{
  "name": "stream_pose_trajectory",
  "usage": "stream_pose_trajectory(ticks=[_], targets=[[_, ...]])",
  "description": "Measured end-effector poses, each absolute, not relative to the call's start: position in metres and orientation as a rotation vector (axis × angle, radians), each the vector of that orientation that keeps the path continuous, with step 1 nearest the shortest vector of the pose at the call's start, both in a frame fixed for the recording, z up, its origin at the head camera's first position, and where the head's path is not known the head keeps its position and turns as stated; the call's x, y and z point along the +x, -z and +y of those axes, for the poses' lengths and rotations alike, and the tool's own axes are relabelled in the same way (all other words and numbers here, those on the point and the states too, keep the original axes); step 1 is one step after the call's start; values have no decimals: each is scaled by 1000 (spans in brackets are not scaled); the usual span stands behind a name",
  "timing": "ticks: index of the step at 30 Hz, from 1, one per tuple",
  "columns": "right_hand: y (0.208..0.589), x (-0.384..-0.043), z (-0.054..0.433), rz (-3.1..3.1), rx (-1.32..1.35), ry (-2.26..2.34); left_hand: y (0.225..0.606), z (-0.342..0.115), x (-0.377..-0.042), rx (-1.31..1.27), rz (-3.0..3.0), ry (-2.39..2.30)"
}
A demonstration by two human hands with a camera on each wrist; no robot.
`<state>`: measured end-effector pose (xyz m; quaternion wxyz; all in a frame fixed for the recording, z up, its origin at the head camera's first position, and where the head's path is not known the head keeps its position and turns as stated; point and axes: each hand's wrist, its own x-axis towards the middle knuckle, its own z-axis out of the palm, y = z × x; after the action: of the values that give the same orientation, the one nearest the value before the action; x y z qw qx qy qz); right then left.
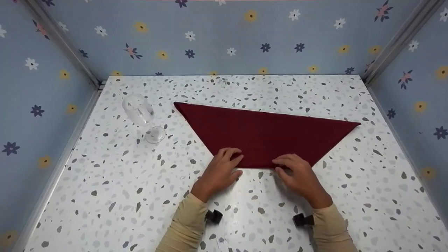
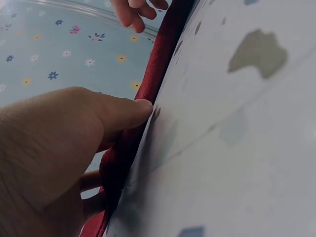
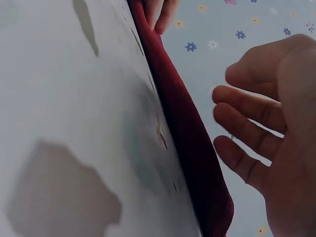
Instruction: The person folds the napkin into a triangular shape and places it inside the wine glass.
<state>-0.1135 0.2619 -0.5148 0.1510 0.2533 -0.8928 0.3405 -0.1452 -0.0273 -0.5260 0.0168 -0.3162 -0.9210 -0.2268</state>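
Note:
A dark red cloth napkin lies flat on the table, folded into a trapezoid with its long edge on the far side. At its near left corner my left hand rests with the fingers on the fabric. In the left wrist view the thumb is straight, its tip at the napkin's folded edge. My right hand is over the near edge towards the right corner, fingers loosely bent. The right wrist view shows those fingers apart from the cloth, with nothing between them.
A clear stemmed glass stands upright on the speckled white table, left of the napkin. Flower-patterned blue panels enclose the back and both sides. Small black devices are worn at both wrists.

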Motion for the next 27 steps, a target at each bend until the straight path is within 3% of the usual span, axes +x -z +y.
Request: stream_pose_trajectory(ticks=[27], targets=[[517, -116, 274, -2829, 481, -778, 526, -28, -150, -966, -2699, 602]])
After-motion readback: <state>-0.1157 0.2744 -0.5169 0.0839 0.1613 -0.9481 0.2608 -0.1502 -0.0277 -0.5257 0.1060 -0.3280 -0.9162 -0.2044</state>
